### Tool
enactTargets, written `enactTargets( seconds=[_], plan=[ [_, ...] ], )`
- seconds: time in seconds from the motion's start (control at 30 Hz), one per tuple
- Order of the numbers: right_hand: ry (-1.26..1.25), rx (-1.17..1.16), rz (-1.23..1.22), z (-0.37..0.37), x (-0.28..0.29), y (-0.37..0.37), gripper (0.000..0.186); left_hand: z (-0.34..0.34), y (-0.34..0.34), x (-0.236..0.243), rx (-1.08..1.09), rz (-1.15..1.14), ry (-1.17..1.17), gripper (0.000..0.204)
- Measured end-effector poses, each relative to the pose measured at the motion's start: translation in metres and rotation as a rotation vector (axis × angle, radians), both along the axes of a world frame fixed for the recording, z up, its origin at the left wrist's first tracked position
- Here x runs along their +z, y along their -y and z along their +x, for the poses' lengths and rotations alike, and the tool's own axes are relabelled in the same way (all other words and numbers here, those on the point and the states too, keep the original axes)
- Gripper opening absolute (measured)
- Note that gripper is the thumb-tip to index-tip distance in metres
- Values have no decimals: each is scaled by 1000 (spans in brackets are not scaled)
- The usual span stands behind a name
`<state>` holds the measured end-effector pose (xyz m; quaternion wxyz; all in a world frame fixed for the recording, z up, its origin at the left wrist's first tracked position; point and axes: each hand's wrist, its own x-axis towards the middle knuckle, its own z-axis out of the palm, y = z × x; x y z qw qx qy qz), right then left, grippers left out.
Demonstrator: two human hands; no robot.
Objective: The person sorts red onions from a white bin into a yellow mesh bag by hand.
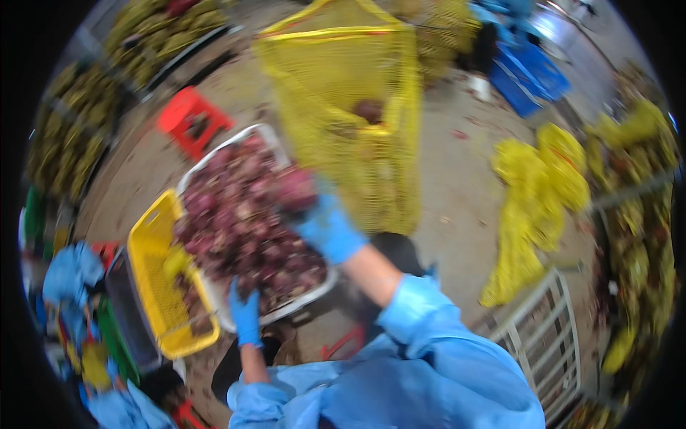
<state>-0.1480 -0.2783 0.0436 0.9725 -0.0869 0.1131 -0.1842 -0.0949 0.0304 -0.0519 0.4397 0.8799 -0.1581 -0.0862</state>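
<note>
Red onions (236,214) are heaped in a white crate (311,292) in front of me. My right hand (327,223), in a blue glove, is closed around a large red onion (294,189) above the heap's right side; motion smears both. At the crate's near edge, my left hand (245,314), also gloved in blue, rests against the heap with its fingers apart and nothing in them. A yellow mesh bag (336,79) stands upright with its mouth spread, just beyond my right hand. Through its mesh a dark round onion (369,111) shows.
Left of the crate sits a yellow basket (153,236) with a few onions; a red stool (193,123) lies beyond. Yellow mesh bags (525,207) and a white slatted rack (543,336) are on the right. A blue crate (529,75) stands far right. Co-workers (75,275) are at left.
</note>
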Motion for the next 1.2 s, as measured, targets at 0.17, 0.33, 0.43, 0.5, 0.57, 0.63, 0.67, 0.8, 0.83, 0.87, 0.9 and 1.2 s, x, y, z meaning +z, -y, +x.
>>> enactTargets(
  seconds=[0.17,0.33,0.43,0.5,0.57,0.63,0.67,0.8,0.83,0.87,0.9,1.2],
  plan=[
    [118,-13,223,-8,6,43,68,-13,-28,9,186,-7,-130,63],
    [115,-164,131,4,4,54,69,-17,-52,-4,273,77,-127,64],
    [170,-100,160,2,2,62,59,-13,-55,-20,256,132,-161,67],
    [182,-135,149,1,6,60,57,-11,-55,-27,240,135,-167,68],
    [130,-208,85,2,9,56,57,-10,-52,-32,240,127,-147,70],
    [188,-179,-11,-1,7,54,58,-8,-49,-34,240,121,-80,72],
    [173,-206,-118,0,7,51,59,-6,-47,-34,238,99,-58,73],
    [150,-228,-304,-2,13,47,62,8,-31,-28,184,144,62,76],
    [129,-239,-335,-3,13,47,62,10,-27,-27,157,187,98,77],
    [158,-222,-240,-3,13,51,62,12,-22,-29,126,238,95,78],
    [186,-205,-146,-3,10,54,61,15,-19,-32,94,289,91,79],
    [256,-321,-402,81,139,143,48,17,-11,-32,140,520,-41,92]
  ],
)
